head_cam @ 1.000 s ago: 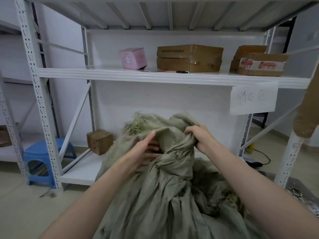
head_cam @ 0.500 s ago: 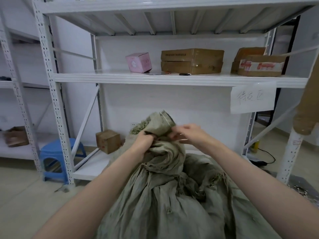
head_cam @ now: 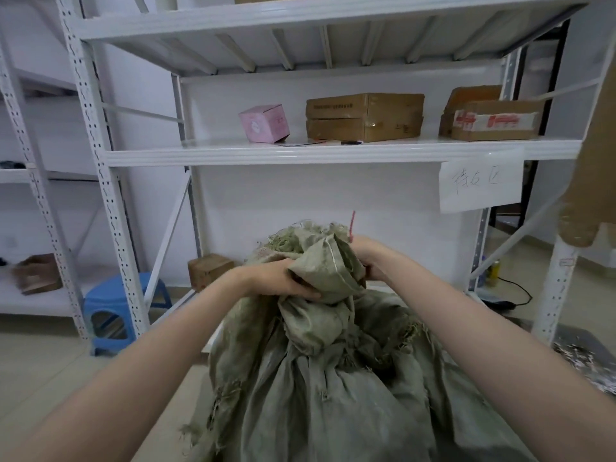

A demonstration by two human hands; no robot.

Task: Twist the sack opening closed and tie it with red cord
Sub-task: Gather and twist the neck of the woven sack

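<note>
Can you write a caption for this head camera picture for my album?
Both hands, left and right, bunch the green sack neck closed; a red cord pokes up by the right hand.

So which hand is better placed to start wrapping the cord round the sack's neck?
Probably the right hand: the thin red cord sticks up from it, beside the bunched grey-green woven sack. The left hand is clamped on the neck, holding it gathered.

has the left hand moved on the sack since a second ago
Yes. The left hand was pressed flat on the sack's front below the open mouth; now its grip wraps the bunched neck, while the right hand stays on the far side.
</note>
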